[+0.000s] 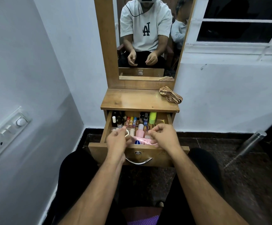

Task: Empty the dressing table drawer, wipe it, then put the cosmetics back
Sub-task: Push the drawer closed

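Hovering with loosely curled, empty fingers, the left hand (117, 140) and right hand (162, 137) are above the open wooden drawer (148, 153) at frame centre, where small light cosmetic bottles (141, 131) probably want gentle grasping around their bodies.

Home bedroom: mirrored dressing table (140, 99)

One open drawer (154, 153) holds many small cosmetics, too crowded to count exactly: one pink bottle (140, 131), one green tube (152, 117), three striped sticks (131, 120). One checked cloth (171, 95) lies on the worktop (135, 99). Two hands.
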The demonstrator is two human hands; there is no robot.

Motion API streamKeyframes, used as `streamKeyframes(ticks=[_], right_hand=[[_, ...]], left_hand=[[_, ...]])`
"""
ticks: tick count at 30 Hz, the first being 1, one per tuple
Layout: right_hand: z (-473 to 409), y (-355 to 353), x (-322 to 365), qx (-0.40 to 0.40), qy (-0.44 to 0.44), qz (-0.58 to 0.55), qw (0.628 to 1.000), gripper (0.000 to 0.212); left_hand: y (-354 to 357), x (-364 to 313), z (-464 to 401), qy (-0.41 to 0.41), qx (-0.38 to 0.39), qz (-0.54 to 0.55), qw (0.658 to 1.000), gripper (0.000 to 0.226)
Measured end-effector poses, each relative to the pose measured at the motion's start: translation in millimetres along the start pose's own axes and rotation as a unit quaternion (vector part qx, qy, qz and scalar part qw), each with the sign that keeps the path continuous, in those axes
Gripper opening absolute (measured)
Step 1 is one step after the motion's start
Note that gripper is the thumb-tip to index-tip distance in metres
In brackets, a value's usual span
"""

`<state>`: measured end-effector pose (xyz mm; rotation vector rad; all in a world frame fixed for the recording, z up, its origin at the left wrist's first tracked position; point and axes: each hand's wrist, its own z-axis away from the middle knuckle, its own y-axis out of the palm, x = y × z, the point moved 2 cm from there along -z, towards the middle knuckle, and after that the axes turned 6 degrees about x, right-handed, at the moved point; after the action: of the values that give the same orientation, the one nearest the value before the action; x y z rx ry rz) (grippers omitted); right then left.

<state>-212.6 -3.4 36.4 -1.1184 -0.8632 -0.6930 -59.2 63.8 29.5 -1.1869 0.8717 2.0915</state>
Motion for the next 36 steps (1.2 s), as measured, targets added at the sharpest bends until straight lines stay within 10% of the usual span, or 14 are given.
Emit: streamKeyframes(ticks=[4,9,18,36], right_hand=[[30,8,-14,-0.037,0.052,-0.146,0.987,0.009],[62,33,-41,-0.027,0.222,-0.463,0.858,0.028],[53,38,-44,-0.102,0.232,-0.63,0.734,0.051],[-20,37,-34,-0.113,0.179,-0.67,0.712,0.063]], left_hand=[[-11,20,19,-0.092,-0.074,0.12,0.986,0.03],[-30,29,19,-0.154,-0.117,0.21,0.958,0.055],[-32,29,-11,-0.149,-0.083,0.306,0.937,0.069],[-14,11,-64,-0.108,0.009,0.324,0.94,0.101]])
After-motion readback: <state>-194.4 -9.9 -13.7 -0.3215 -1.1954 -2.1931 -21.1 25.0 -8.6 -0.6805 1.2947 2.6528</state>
